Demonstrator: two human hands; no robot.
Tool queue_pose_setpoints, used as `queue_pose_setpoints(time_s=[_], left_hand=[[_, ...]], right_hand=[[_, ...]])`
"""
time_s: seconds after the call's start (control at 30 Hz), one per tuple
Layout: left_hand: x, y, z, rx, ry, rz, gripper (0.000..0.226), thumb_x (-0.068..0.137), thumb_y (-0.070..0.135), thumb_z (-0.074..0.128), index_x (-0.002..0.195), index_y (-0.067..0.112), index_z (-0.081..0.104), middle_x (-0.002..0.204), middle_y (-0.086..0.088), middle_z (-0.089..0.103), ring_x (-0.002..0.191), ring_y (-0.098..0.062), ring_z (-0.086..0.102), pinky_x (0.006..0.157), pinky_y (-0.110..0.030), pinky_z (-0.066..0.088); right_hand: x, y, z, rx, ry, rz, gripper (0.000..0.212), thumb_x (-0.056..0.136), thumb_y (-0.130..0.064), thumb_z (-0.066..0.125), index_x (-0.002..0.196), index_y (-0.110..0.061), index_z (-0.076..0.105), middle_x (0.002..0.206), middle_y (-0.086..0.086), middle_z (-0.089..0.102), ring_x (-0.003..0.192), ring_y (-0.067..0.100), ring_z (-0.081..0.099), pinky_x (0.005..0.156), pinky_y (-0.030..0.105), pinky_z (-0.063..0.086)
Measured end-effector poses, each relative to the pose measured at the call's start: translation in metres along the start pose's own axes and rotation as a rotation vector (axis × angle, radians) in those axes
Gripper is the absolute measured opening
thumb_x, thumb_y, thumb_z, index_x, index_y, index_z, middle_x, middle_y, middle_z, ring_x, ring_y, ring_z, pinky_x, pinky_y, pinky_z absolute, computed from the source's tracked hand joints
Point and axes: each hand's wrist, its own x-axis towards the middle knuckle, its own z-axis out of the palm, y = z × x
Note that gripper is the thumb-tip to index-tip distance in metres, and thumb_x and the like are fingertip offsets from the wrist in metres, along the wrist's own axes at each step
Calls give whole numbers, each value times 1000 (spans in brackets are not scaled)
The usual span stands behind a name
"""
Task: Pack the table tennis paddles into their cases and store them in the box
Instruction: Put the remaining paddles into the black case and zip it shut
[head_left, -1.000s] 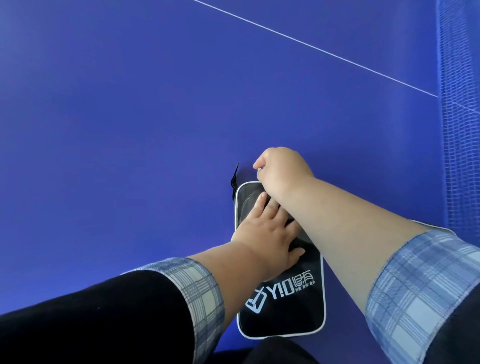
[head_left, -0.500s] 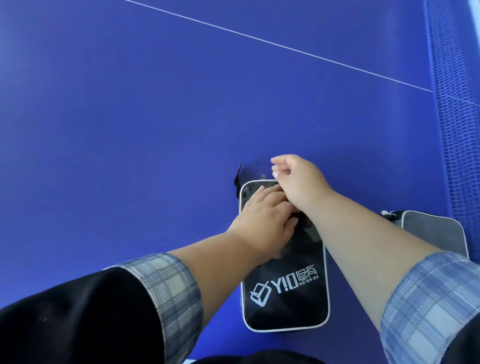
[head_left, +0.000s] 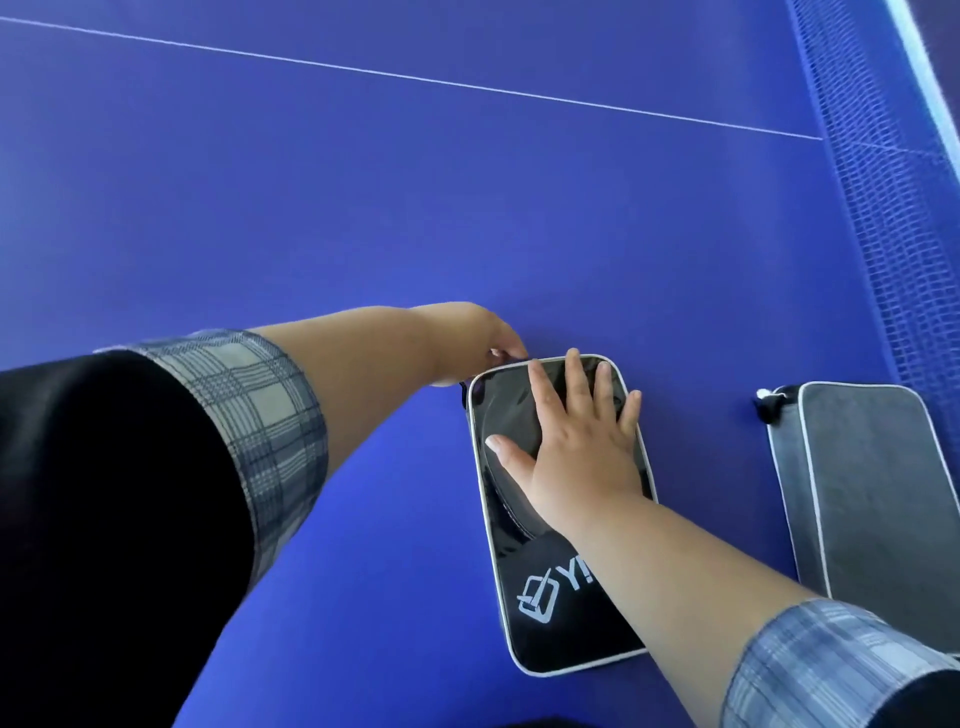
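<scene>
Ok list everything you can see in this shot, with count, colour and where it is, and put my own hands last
Black paddle case: one, black with white piping and white logo, flat on the table, lower centre.
Grey paddle case: one, grey with white piping, flat on the table at the right edge, apart from the black one.
Table: one, blue, with a thin white line across the far part.
Net: one, blue mesh, along the right side.
Left hand: at the black case's far left corner, fingers closed on something small there, likely the zip pull.
Right hand: spread flat, pressing on the black case's upper half.
Sleeves: two, dark with rolled plaid cuffs.
</scene>
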Motion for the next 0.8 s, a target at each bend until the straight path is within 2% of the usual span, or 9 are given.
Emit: queue_pose_setpoints(time_s=[0.1, 0.17, 0.23, 0.33, 0.53, 0.8], left_hand=[[6, -8, 2, 130, 9, 86, 35, 96, 32, 44, 117, 57, 56, 112, 21, 49, 106, -9, 49, 78, -39, 51], [8, -11, 5, 158, 40, 115, 30, 96, 35, 47, 116, 55, 57, 119, 19, 44, 112, -8, 41, 82, -41, 50], [9, -12, 4, 211, 70, 142, 23, 96, 33, 47, 106, 45, 63, 116, 16, 49, 111, -11, 43, 82, -44, 52], [8, -15, 4, 346, 120, 157, 20, 98, 23, 48, 102, 37, 60, 110, 14, 53, 104, -15, 45, 77, -41, 53], [-8, -17, 14, 408, 171, 99, 41, 77, -1, 53, 100, 32, 58, 98, 10, 55, 95, -19, 52, 71, -35, 51], [-22, -27, 29, 354, 264, 69, 34, 84, 0, 49, 98, 29, 58, 95, 10, 54, 97, -17, 51, 69, -31, 46]], right_hand=[[0, -1, 0, -16, 0, 7, 91, 81, -85, 15, 156, -34, 13, 166, 10, 13, 150, 40, 11, 116, 65, 5], [0, -1, -1, -22, 2, 6, 91, 81, -85, 16, 156, -33, 15, 166, 10, 14, 149, 40, 12, 116, 65, 7], [-1, -1, -1, -22, 4, 7, 91, 81, -85, 19, 156, -33, 15, 166, 11, 15, 149, 40, 13, 116, 66, 9], [-1, -1, -1, -20, 10, 11, 91, 81, -84, 20, 156, -33, 15, 166, 10, 15, 150, 40, 14, 116, 66, 10], [0, 0, -1, -4, 10, 14, 91, 80, -86, 15, 156, -34, 15, 166, 9, 13, 150, 39, 13, 117, 65, 10], [1, 2, 1, 11, -32, 27, 94, 77, -88, 4, 155, -37, 10, 167, 6, 9, 150, 37, 9, 117, 64, 7]])
